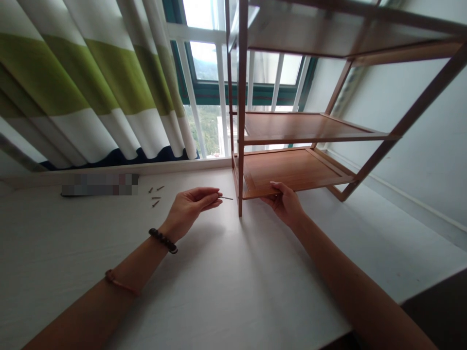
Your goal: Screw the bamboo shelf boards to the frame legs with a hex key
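Note:
A brown wooden shelf rack (314, 127) with three boards stands on the white table (226, 282). My right hand (284, 200) grips the front edge of the lowest board (292, 170), thumb on top. My left hand (193, 206) pinches a thin metal screw (226, 198) whose tip points right toward the rack's front left post (241, 121), a short gap away. A dark bead bracelet and a thin cord sit on my left wrist.
Several loose screws (155, 195) lie on the table to the left, beside a flat dark object (98, 185). A striped green, white and blue curtain (91, 82) hangs at the back left before a barred window (207, 87). The table edge drops at lower right.

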A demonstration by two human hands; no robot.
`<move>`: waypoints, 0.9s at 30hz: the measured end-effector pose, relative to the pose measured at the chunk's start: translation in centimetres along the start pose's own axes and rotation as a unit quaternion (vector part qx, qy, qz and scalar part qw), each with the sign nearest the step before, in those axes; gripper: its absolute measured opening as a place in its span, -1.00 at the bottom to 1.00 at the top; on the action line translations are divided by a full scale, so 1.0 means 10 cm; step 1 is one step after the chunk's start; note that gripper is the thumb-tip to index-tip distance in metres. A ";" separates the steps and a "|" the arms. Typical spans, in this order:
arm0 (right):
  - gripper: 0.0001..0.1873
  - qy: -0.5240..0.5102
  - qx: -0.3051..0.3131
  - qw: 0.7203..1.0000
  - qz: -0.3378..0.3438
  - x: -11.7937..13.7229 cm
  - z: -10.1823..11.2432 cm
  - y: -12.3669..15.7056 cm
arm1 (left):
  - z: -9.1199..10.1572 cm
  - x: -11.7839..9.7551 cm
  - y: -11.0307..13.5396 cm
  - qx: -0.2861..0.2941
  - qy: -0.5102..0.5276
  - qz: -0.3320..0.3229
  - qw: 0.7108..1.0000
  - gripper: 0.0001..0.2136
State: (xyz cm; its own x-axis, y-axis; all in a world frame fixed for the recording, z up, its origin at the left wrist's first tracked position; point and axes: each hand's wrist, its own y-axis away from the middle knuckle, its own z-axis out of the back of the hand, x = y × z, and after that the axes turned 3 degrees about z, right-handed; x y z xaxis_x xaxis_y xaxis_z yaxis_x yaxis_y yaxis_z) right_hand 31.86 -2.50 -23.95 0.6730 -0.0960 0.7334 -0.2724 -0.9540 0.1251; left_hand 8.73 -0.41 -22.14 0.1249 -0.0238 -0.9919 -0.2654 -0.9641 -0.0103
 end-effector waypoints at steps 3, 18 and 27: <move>-0.94 0.001 0.000 1.000 0.002 0.00 -0.01 0.02 | -0.08 0.03 0.02 -0.032 -0.025 -0.035 0.999 -0.73; -0.93 -0.001 -0.001 1.000 0.007 -0.01 0.01 0.00 | -0.17 0.08 0.07 -0.076 -0.025 -0.052 0.995 -0.68; -0.93 -0.004 -0.008 1.000 0.010 0.00 -0.02 0.02 | -0.17 0.08 0.12 -0.091 -0.094 -0.076 0.988 -0.66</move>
State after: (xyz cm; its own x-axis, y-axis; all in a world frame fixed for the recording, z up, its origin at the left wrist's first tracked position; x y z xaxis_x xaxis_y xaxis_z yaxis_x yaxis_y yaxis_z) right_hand 31.68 -2.64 -23.81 0.6724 -0.1179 0.7308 -0.2970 -0.9472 0.1205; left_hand 10.17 -2.09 -22.74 -0.0352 0.1588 -0.9867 -0.0792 -0.9846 -0.1557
